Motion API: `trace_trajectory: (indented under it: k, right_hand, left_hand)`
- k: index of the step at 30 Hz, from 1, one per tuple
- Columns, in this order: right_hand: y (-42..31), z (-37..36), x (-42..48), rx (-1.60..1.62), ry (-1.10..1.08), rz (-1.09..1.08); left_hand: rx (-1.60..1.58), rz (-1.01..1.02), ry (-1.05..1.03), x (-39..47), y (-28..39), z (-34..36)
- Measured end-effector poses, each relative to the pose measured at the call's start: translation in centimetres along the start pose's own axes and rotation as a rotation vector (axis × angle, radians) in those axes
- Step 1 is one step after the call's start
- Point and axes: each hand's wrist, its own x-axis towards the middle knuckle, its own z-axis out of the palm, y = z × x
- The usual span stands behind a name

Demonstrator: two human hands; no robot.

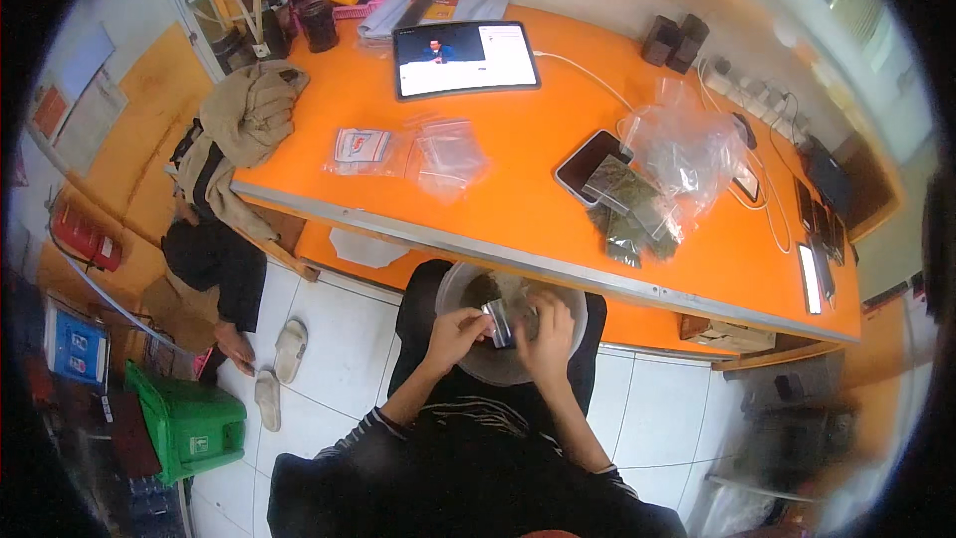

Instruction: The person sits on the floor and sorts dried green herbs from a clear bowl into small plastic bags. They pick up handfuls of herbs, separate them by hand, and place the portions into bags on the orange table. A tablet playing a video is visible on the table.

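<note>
A round translucent plastic tub rests on my lap, partly beneath the table edge. Some dark loose material lies inside it, too small to make out. Over the tub, my left hand pinches a small clear plastic bag that catches the light. Just to the right, my right hand has its fingers bent down into the tub. Its fingertips are blurred, so whether they hold anything is unclear. On the tabletop ahead lie filled zip bags of greenish dried material and flat clear zip bags.
The orange table has a metal front edge. On it are a lit tablet, a dark-screened device, a crumpled clear bag and cables. Another person's foot, slippers and a green bin are at the left.
</note>
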Motion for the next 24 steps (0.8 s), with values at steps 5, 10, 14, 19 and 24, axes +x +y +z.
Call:
trace_trajectory:
  k: [5,10,14,19,24]
  right_hand:
    - [-0.1,0.5,-1.7,0.463,-0.242,0.112]
    - [0.8,1.0,-1.8,0.548,-0.248,0.203]
    - [1.4,0.6,-1.4,0.356,-0.443,0.1]
    - [3.1,1.2,-0.9,0.407,-0.706,-0.074]
    - [1.5,2.1,-2.8,0.275,-0.396,-0.03]
  left_hand:
    - [0.113,0.064,-0.01,0.1,0.0,0.2]
    - [0.047,0.089,-0.057,0.0,0.4,0.4]
    - [0.106,0.087,-0.114,-0.4,0.4,0.7]
    - [0.17,0.127,-0.191,-1.7,0.0,0.8]
    - [0.563,0.327,-0.07,-2.5,-0.4,1.2]
